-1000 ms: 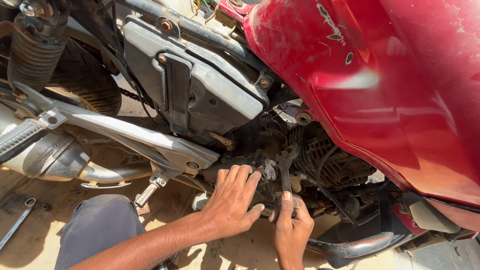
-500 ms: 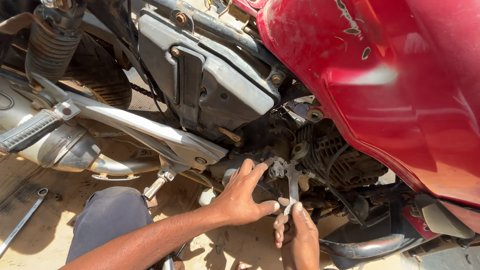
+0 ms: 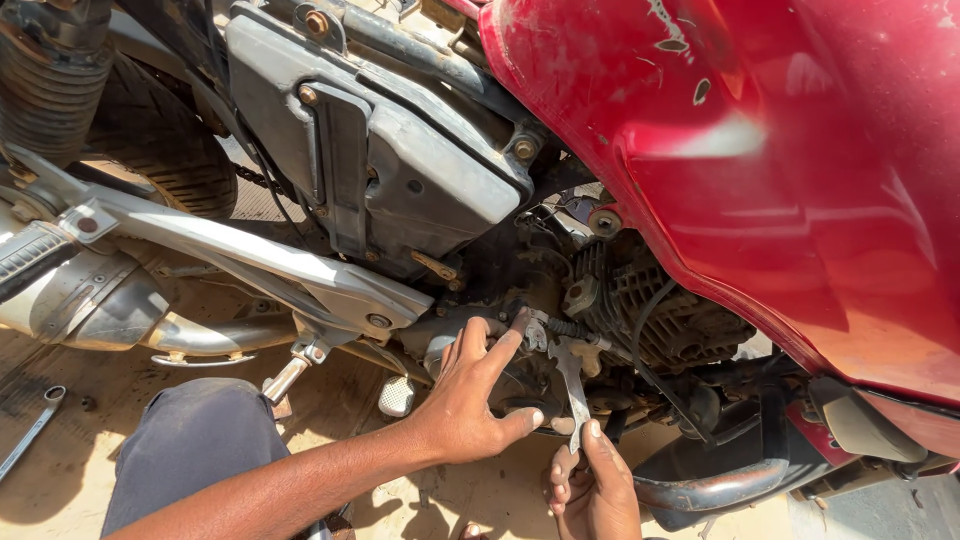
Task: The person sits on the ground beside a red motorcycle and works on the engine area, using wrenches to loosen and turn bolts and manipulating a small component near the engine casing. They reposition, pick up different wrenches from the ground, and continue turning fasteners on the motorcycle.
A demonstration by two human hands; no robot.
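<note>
Nearest the camera, a knee in dark blue-grey cloth (image 3: 190, 450) is seen at the lower left, with the bare left forearm stretched across above it. At the bottom edge the right hand (image 3: 592, 490) is curled around the lower end of a flat metal spanner (image 3: 570, 385); its fingers are closed on the handle, the forefinger laid up along the shaft. The spanner is held nearly upright, and its upper jaw is set against a fitting low on the engine (image 3: 640, 310), just beside the finned cylinder. The left hand (image 3: 470, 400) is spread wide and holds nothing: its fingertips are pressed against the engine casing just left of the spanner's head, and the thumb is stretched out towards the spanner's shaft.

Below the engine a black curved guard (image 3: 720, 485) is seen. A silver footrest bracket (image 3: 280, 265) runs across to the left, with the exhaust (image 3: 90, 305) beneath it. A second spanner (image 3: 35, 430) lies on the sandy ground at the far left. Further off, a grey side box (image 3: 400, 150) is mounted above the engine, and the scratched red fuel tank (image 3: 780, 170) fills the upper right. A coiled shock absorber (image 3: 45, 75) and the rear tyre (image 3: 160, 140) stand at the upper left.
</note>
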